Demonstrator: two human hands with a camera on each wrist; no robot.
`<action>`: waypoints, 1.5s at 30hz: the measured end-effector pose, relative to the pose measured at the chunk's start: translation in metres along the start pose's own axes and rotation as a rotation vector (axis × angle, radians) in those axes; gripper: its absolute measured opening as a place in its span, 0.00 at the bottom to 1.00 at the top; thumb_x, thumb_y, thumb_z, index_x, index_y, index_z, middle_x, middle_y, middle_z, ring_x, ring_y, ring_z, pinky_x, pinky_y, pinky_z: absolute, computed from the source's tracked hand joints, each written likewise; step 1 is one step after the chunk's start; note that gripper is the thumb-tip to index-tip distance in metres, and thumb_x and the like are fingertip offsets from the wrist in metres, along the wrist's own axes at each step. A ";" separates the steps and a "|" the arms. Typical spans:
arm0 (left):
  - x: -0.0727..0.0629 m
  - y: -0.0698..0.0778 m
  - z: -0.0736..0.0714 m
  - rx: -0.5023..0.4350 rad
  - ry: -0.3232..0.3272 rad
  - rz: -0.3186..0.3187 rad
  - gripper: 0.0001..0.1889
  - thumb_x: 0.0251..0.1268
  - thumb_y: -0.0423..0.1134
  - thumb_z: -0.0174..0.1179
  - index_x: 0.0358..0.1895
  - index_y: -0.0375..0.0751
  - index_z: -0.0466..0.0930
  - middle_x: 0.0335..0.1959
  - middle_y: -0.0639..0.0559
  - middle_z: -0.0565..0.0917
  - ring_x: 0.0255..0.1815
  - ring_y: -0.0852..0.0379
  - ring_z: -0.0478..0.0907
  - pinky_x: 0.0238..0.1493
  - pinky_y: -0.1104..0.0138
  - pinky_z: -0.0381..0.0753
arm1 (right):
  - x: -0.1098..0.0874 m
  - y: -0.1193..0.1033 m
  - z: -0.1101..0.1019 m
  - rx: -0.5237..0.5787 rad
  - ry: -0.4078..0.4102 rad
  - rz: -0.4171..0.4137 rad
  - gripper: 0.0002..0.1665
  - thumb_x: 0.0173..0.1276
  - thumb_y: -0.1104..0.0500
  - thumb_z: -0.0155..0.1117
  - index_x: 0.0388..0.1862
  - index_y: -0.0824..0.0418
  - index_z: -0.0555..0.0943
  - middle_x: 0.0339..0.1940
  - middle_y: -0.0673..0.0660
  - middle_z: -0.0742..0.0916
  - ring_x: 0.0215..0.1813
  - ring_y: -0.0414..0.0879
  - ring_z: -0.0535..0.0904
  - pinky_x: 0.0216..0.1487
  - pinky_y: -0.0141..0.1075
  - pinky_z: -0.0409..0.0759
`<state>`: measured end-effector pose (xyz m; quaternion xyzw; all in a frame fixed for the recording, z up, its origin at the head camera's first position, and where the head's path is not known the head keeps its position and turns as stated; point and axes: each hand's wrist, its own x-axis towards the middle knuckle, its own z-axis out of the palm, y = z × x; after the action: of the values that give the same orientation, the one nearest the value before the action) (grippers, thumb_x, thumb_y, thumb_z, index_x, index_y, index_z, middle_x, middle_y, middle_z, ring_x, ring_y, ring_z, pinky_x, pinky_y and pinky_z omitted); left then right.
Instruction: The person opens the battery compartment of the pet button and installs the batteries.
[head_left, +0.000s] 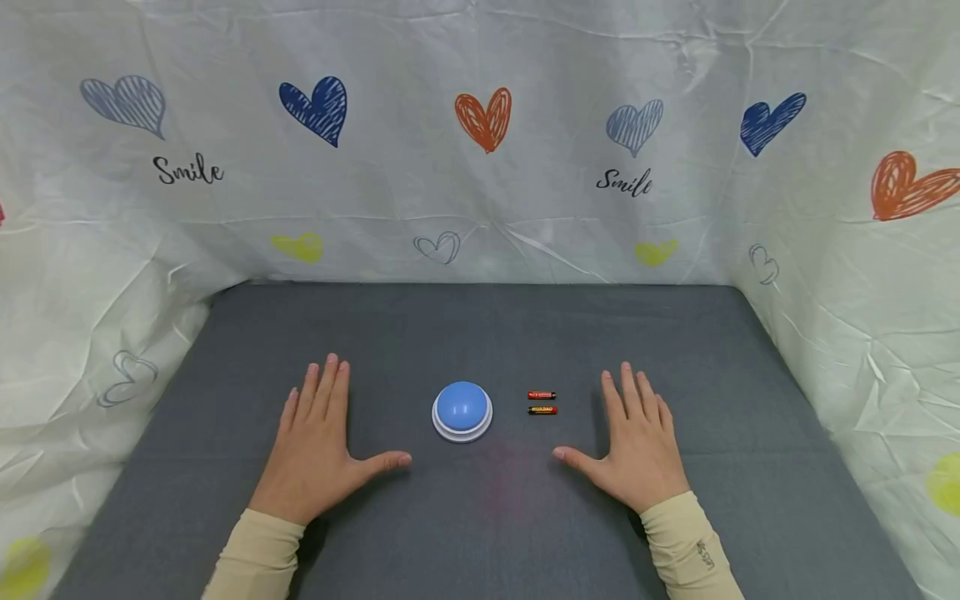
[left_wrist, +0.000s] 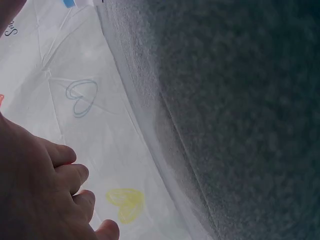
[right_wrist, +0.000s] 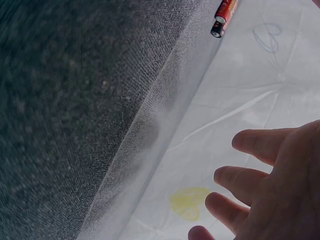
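Note:
A round blue push-button lamp (head_left: 462, 407) with a white base sits on the dark grey table cover between the two hands. Right of it lie two small batteries, a red one (head_left: 542, 396) behind a black-and-yellow one (head_left: 543, 410), side by side. My left hand (head_left: 315, 454), fingers straight and thumb spread, is left of the lamp and apart from it. Over on the right, my right hand (head_left: 636, 446) spreads its fingers likewise, nearest the batteries without touching them. Both batteries' ends show at the top of the right wrist view, beyond the right hand (right_wrist: 270, 180).
The grey cloth-covered table (head_left: 480, 533) extends around both hands. White sheeting (head_left: 480, 192) printed with hearts and the word Smile stands along its back and both sides.

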<state>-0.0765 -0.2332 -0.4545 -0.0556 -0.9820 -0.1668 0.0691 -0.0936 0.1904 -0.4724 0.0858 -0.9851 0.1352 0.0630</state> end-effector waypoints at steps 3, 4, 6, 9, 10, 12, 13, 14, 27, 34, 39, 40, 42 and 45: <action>0.000 0.001 0.001 -0.006 -0.011 0.004 0.79 0.46 0.87 0.66 0.90 0.42 0.36 0.92 0.41 0.41 0.93 0.36 0.36 0.85 0.32 0.47 | 0.001 -0.003 0.001 -0.001 0.006 -0.011 0.76 0.56 0.14 0.69 0.90 0.59 0.59 0.91 0.67 0.59 0.90 0.67 0.53 0.83 0.69 0.59; 0.000 0.002 0.002 -0.008 -0.016 0.006 0.79 0.47 0.88 0.66 0.90 0.42 0.36 0.92 0.41 0.41 0.93 0.36 0.36 0.85 0.32 0.48 | 0.002 -0.004 0.001 0.001 0.006 -0.016 0.77 0.56 0.14 0.69 0.90 0.59 0.59 0.91 0.67 0.59 0.90 0.67 0.53 0.83 0.69 0.58; 0.001 0.004 0.004 -0.008 -0.026 0.013 0.79 0.46 0.88 0.65 0.91 0.43 0.35 0.92 0.42 0.40 0.93 0.37 0.36 0.85 0.32 0.48 | 0.003 -0.008 0.002 0.002 0.001 -0.029 0.77 0.55 0.13 0.69 0.90 0.59 0.59 0.91 0.66 0.58 0.91 0.67 0.52 0.84 0.68 0.58; 0.002 0.009 0.007 -0.009 -0.041 0.027 0.79 0.46 0.89 0.64 0.91 0.45 0.34 0.93 0.43 0.40 0.93 0.38 0.37 0.86 0.34 0.48 | 0.005 -0.016 0.003 -0.001 -0.015 -0.057 0.78 0.55 0.12 0.67 0.90 0.58 0.57 0.92 0.64 0.57 0.91 0.65 0.51 0.85 0.67 0.56; 0.003 0.012 0.009 -0.010 -0.046 0.033 0.79 0.46 0.89 0.64 0.91 0.45 0.35 0.93 0.44 0.40 0.93 0.38 0.37 0.87 0.34 0.47 | 0.006 -0.019 0.003 0.000 -0.024 -0.067 0.78 0.55 0.12 0.67 0.91 0.57 0.56 0.92 0.64 0.56 0.91 0.65 0.51 0.85 0.66 0.56; 0.003 0.018 0.011 -0.004 -0.056 0.050 0.79 0.45 0.90 0.64 0.91 0.44 0.36 0.93 0.44 0.41 0.93 0.38 0.39 0.87 0.35 0.47 | 0.007 -0.027 0.003 -0.001 -0.031 -0.093 0.78 0.55 0.11 0.66 0.91 0.57 0.56 0.92 0.63 0.56 0.91 0.64 0.52 0.86 0.66 0.56; 0.004 0.021 0.013 -0.001 -0.061 0.060 0.79 0.44 0.90 0.64 0.91 0.44 0.37 0.93 0.44 0.42 0.93 0.38 0.39 0.87 0.35 0.47 | 0.008 -0.031 0.003 -0.003 -0.035 -0.106 0.78 0.55 0.11 0.66 0.91 0.56 0.56 0.92 0.63 0.56 0.91 0.63 0.52 0.86 0.66 0.56; 0.004 0.025 0.014 0.001 -0.065 0.073 0.79 0.44 0.90 0.64 0.91 0.43 0.38 0.93 0.44 0.42 0.93 0.37 0.40 0.87 0.35 0.48 | 0.009 -0.035 0.003 -0.002 -0.040 -0.120 0.78 0.55 0.11 0.66 0.91 0.56 0.56 0.92 0.62 0.57 0.91 0.63 0.52 0.86 0.65 0.56; 0.014 0.057 0.016 0.008 -0.078 0.164 0.78 0.45 0.86 0.69 0.91 0.42 0.41 0.92 0.44 0.44 0.93 0.39 0.40 0.87 0.35 0.50 | 0.027 -0.084 0.002 -0.008 -0.067 -0.282 0.75 0.57 0.12 0.65 0.90 0.57 0.59 0.90 0.63 0.63 0.90 0.62 0.58 0.85 0.64 0.61; 0.019 0.065 0.011 0.001 -0.087 0.222 0.77 0.46 0.81 0.74 0.90 0.40 0.43 0.92 0.44 0.45 0.93 0.39 0.41 0.86 0.36 0.55 | 0.039 -0.096 -0.001 -0.005 -0.071 -0.324 0.73 0.59 0.15 0.67 0.89 0.58 0.61 0.89 0.63 0.64 0.89 0.62 0.60 0.85 0.64 0.61; 0.025 0.070 0.009 -0.023 -0.117 0.237 0.75 0.48 0.74 0.79 0.90 0.40 0.44 0.92 0.43 0.46 0.93 0.39 0.44 0.86 0.37 0.58 | 0.045 -0.104 0.000 0.019 -0.111 -0.358 0.69 0.62 0.18 0.70 0.89 0.58 0.61 0.89 0.62 0.66 0.89 0.62 0.61 0.84 0.65 0.61; 0.026 0.071 0.009 -0.021 -0.120 0.240 0.74 0.49 0.73 0.79 0.90 0.39 0.44 0.92 0.42 0.47 0.92 0.39 0.45 0.85 0.37 0.59 | 0.046 -0.106 0.000 0.020 -0.117 -0.367 0.68 0.63 0.20 0.70 0.89 0.58 0.62 0.89 0.62 0.66 0.89 0.61 0.61 0.84 0.65 0.61; 0.028 0.072 0.009 -0.017 -0.126 0.246 0.73 0.50 0.71 0.81 0.90 0.38 0.45 0.92 0.41 0.48 0.92 0.38 0.48 0.84 0.38 0.61 | 0.048 -0.108 0.001 0.019 -0.125 -0.381 0.67 0.64 0.22 0.72 0.88 0.58 0.62 0.89 0.62 0.66 0.88 0.61 0.62 0.84 0.64 0.62; 0.031 0.073 0.010 -0.011 -0.141 0.254 0.71 0.52 0.68 0.81 0.89 0.37 0.46 0.91 0.40 0.49 0.91 0.38 0.49 0.84 0.39 0.64 | 0.050 -0.110 0.003 0.023 -0.120 -0.398 0.64 0.65 0.26 0.75 0.87 0.58 0.64 0.88 0.62 0.68 0.87 0.60 0.64 0.83 0.64 0.64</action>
<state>-0.0985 -0.1592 -0.4359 -0.1914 -0.9686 -0.1577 0.0202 -0.1222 0.0773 -0.4400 0.2872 -0.9491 0.1260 0.0289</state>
